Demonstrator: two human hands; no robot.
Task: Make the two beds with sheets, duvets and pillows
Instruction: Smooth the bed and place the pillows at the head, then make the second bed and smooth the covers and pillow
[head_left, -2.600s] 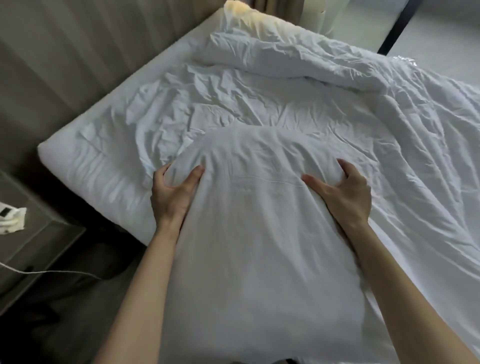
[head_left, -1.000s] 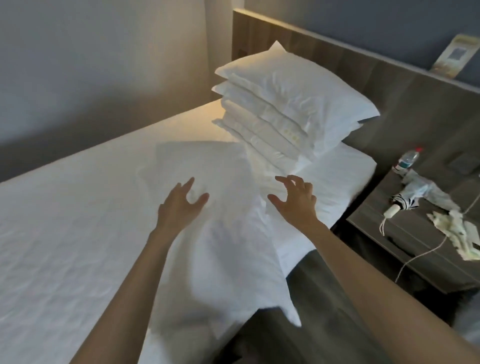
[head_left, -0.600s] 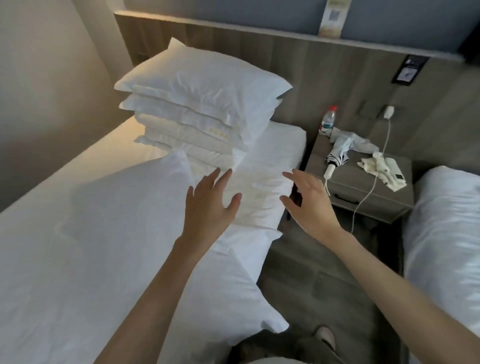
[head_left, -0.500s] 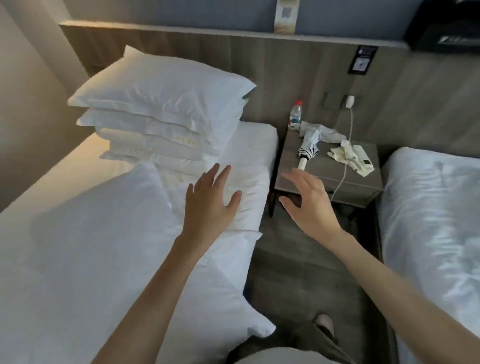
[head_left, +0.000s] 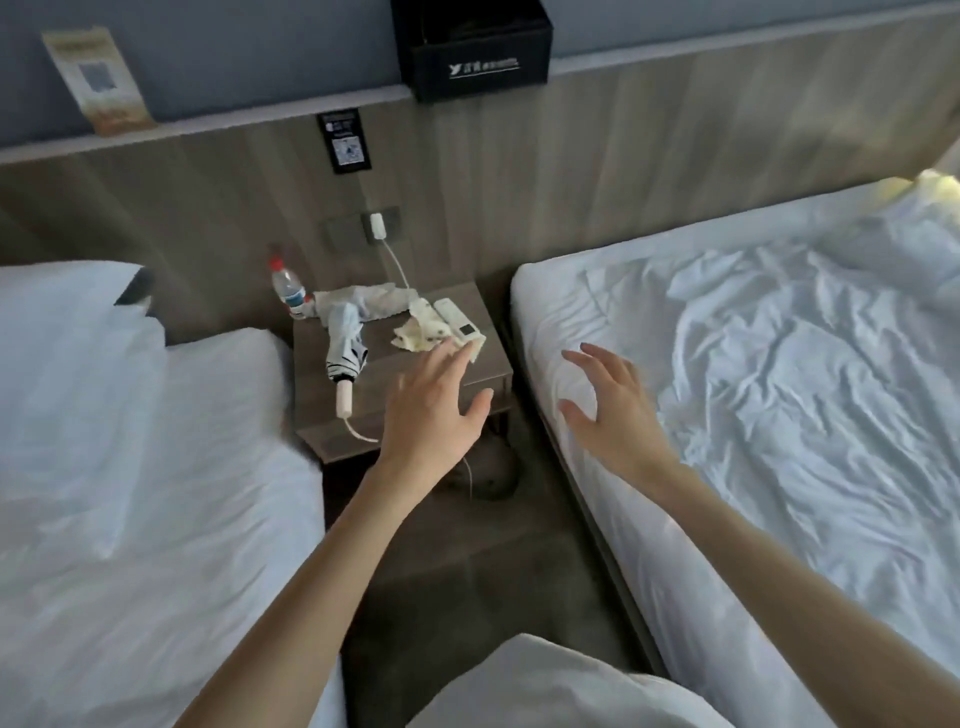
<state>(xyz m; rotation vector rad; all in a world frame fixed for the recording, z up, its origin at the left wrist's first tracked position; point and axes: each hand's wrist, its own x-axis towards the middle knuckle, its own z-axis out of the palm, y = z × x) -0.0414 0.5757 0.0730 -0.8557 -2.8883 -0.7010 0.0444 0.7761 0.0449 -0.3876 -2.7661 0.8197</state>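
Left hand (head_left: 431, 415): fingers spread, empty, over the front edge of the nightstand (head_left: 376, 364).
Right hand (head_left: 613, 421): fingers spread, empty, right of the nightstand, above the corner of the right bed (head_left: 779, 415).
Right bed: crumpled white bedding.
Left bed (head_left: 156, 519): left of the nightstand, smooth white sheet, pillow (head_left: 67, 322) at its head.
On the nightstand: folded umbrella (head_left: 345, 353), water bottle (head_left: 288, 286), remote (head_left: 457, 322).

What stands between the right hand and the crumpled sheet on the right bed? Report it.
Nothing visible does. The right hand, open and empty, is above the edge of the crumpled sheet, no object between them. The nightstand stands beside it, under the left hand.
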